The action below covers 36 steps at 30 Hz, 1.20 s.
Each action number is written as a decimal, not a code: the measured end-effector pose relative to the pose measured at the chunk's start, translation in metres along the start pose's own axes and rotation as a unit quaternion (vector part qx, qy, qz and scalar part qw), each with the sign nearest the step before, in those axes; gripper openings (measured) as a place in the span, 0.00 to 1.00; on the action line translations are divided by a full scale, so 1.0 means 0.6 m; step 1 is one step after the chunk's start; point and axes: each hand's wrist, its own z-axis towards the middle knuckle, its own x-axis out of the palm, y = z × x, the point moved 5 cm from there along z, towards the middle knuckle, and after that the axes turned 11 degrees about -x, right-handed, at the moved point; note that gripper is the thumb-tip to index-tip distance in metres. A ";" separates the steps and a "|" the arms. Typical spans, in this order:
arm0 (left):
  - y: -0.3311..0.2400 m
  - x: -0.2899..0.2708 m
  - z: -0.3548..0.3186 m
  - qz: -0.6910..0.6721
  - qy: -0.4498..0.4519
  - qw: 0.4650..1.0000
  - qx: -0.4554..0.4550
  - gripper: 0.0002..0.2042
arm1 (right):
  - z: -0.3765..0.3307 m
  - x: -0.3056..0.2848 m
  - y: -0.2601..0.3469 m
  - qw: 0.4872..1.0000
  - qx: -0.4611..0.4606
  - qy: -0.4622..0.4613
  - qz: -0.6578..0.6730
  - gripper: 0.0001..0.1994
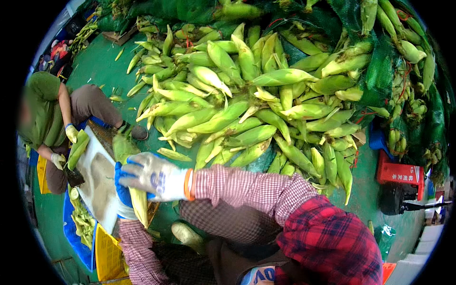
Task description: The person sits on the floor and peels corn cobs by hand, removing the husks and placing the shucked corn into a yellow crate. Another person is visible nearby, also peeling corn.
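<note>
An ear of corn in pale green husk (139, 209) stands tilted over the near edge of a worn white tabletop (97, 161). My left hand (122, 187), in a blue and white glove, is closed round it from the left side. Across its middle lies my right hand (154, 176), gloved in white and blue with an orange band at the wrist, its fingers wrapped over the husk. Loose husk and leafy tip (124, 146) show above the hands. Parts of my left fingers and the ear's middle are hidden behind my right glove.
A big heap of unhusked corn (232, 109) covers the green floor ahead and right. Green net sacks (380, 71) and a red machine (401, 173) stand right. Opposite, a co-worker (47, 109) holds corn and a dark blade. Blue (71, 228) and yellow crates (107, 251) sit lower left.
</note>
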 end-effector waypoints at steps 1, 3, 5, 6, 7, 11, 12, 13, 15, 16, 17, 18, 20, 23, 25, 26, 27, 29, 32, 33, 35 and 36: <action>-0.011 -0.036 -0.007 -0.081 -0.121 0.988 -0.051 0.22 | -0.014 0.015 -0.027 0.998 0.045 0.018 0.045 0.35; -0.065 -0.092 -0.044 0.040 -0.256 0.965 -0.040 0.22 | -0.074 0.031 -0.102 0.976 0.171 0.019 0.133 0.35; -0.121 -0.149 -0.072 0.204 -0.357 0.911 0.013 0.26 | -0.172 0.044 -0.188 0.930 0.331 0.121 0.099 0.34; -0.150 -0.174 -0.086 0.357 -0.419 0.834 0.034 0.29 | -0.223 0.041 -0.226 0.909 0.378 0.166 0.054 0.33; -0.165 -0.189 -0.099 0.488 -0.438 0.752 0.070 0.34 | -0.272 0.035 -0.260 0.883 0.414 0.222 -0.006 0.33; -0.193 -0.219 -0.135 0.794 -0.540 0.278 -0.006 0.44 | -0.437 0.001 -0.371 0.747 0.488 0.414 -0.178 0.34; -0.197 -0.211 -0.137 0.790 -0.559 0.253 0.016 0.39 | -0.460 -0.009 -0.396 0.734 0.461 0.425 -0.262 0.28; -0.199 -0.190 -0.130 0.799 -0.530 0.270 0.089 0.37 | -0.488 -0.012 -0.421 0.724 0.489 0.410 -0.262 0.26; -0.199 -0.145 -0.109 0.799 -0.498 0.300 0.152 0.33 | -0.529 -0.006 -0.462 0.695 0.482 0.448 -0.289 0.30; -0.186 -0.112 -0.094 0.825 -0.461 0.263 0.196 0.29 | -0.535 -0.002 -0.477 0.712 0.470 0.435 -0.288 0.30; -0.180 -0.091 -0.082 0.806 -0.442 0.341 0.196 0.30 | -0.541 0.001 -0.485 0.706 0.476 0.448 -0.271 0.30; -0.172 -0.071 -0.067 0.794 -0.440 0.373 0.190 0.30 | -0.543 0.002 -0.486 0.693 0.491 0.467 -0.247 0.29; -0.150 -0.026 -0.039 0.798 -0.401 0.398 0.207 0.30 | -0.519 0.001 -0.462 0.704 0.461 0.509 -0.182 0.29; -0.111 0.023 -0.006 0.817 -0.376 0.401 0.176 0.31 | -0.446 -0.037 -0.385 0.740 0.397 0.508 -0.189 0.37; -0.090 0.062 0.010 0.838 -0.321 0.389 0.208 0.32 | -0.396 -0.077 -0.332 0.772 0.394 0.447 -0.221 0.38; -0.081 0.078 0.018 0.841 -0.304 0.396 0.208 0.32 | -0.372 -0.092 -0.307 0.794 0.392 0.416 -0.205 0.38; -0.072 0.096 0.027 0.846 -0.289 0.397 0.208 0.33 | -0.349 -0.103 -0.284 0.814 0.390 0.385 -0.190 0.38; -0.053 0.134 0.043 0.858 -0.253 0.393 0.214 0.34 | -0.299 -0.118 -0.244 0.850 0.372 0.325 -0.182 0.39; -0.022 0.179 0.063 0.885 -0.184 0.382 0.192 0.44 | -0.211 -0.108 -0.183 0.903 0.310 0.259 -0.148 0.41; -0.012 0.189 0.067 0.894 -0.165 0.369 0.195 0.46 | -0.180 -0.101 -0.162 0.919 0.276 0.239 -0.149 0.41; 0.003 0.193 0.074 0.889 -0.164 0.389 0.177 0.48 | -0.133 -0.078 -0.130 0.931 0.214 0.238 -0.174 0.38; 0.000 0.185 0.070 0.889 -0.182 0.390 0.158 0.48 | -0.122 -0.063 -0.121 0.928 0.190 0.270 -0.173 0.38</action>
